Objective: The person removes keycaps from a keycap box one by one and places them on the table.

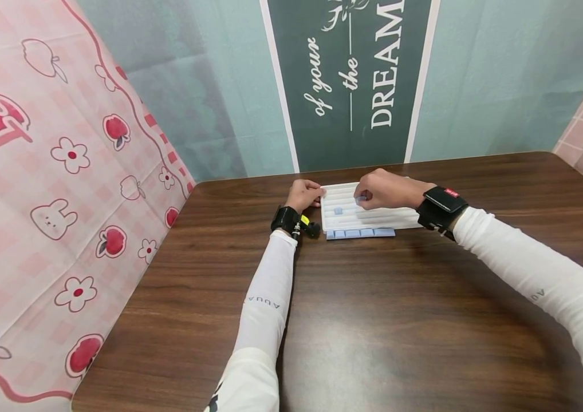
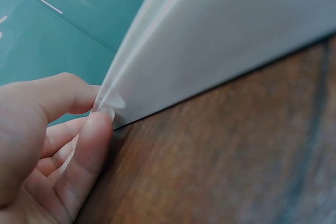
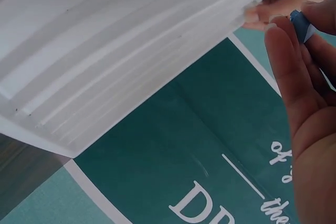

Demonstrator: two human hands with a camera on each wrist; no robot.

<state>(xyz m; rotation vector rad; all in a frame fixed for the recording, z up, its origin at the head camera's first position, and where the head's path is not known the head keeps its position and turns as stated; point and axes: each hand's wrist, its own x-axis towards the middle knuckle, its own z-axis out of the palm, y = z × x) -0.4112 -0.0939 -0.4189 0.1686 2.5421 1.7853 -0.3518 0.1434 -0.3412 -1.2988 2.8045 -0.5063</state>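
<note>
A white tray (image 1: pixel 386 217) with stepped ridges lies on the table. At its left end my left hand (image 1: pixel 303 194) pinches the edge between thumb and fingers; the left wrist view shows the thumb (image 2: pixel 94 140) against the tray's side (image 2: pixel 210 40). Over the tray, my right hand (image 1: pixel 386 190) pinches a small blue keycap (image 3: pixel 300 25) between thumb and fingertips. Another light blue keycap (image 1: pixel 338 211) sits on a ridge near the left end. Along the tray's front side lies a row of light blue keycaps (image 1: pixel 353 233).
The brown wood-grain table (image 1: pixel 374 320) runs up to a blue-green cloth (image 1: pixel 209 114) with a dark lettered panel (image 1: pixel 348 114) behind the tray. A pink printed cloth (image 1: pixel 65 200) hangs at the left. Both wrists wear black straps.
</note>
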